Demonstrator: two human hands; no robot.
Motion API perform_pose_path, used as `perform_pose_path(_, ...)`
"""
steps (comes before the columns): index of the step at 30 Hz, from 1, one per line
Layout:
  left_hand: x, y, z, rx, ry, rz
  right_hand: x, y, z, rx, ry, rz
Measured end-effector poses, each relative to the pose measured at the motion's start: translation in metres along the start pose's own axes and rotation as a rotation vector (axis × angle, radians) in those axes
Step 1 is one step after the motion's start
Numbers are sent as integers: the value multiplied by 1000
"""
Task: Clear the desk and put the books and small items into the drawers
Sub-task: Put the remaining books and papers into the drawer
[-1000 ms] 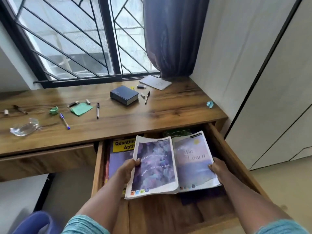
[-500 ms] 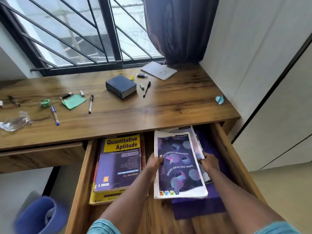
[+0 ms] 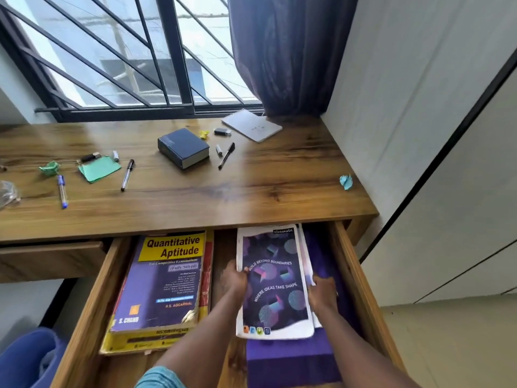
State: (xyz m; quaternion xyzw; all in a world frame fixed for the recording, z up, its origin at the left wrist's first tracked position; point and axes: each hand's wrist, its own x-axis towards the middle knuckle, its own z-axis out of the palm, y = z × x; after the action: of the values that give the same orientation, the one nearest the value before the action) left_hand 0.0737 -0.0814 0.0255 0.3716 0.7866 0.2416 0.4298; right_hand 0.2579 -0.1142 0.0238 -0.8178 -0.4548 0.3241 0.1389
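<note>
Head view looks down, close over open drawer point(image 3: 361, 289) and desk point(image 3: 279, 197).

The open drawer point(image 3: 361, 278) holds a Quantitative Aptitude book point(image 3: 165, 281) on the left and a purple notebook point(image 3: 275, 281) on the right. The left hand point(image 3: 233, 280) grips the notebook's left edge; the right hand point(image 3: 323, 292) grips its right edge. On the desk point(image 3: 274, 189) beyond lie a dark blue book point(image 3: 183, 148), pens and paper scraps.
</note>
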Motion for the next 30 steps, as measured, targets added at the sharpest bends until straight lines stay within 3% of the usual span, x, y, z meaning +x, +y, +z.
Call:
perform_pose_path(10, 12, 9, 22, 117, 5, -4, 4, 3, -9, 155, 35, -42)
perform_pose_path(22, 17, 14, 17, 322, -110, 15, 7, -7, 0, -36, 59, -37)
perform_pose_path(26, 13, 24, 9, 385, -164, 25, -4, -22, 6, -230, 183, -29)
perform_pose_path(30, 2, 42, -8, 410, -118, 64, -16, -46, 6, -297, 312, -194)
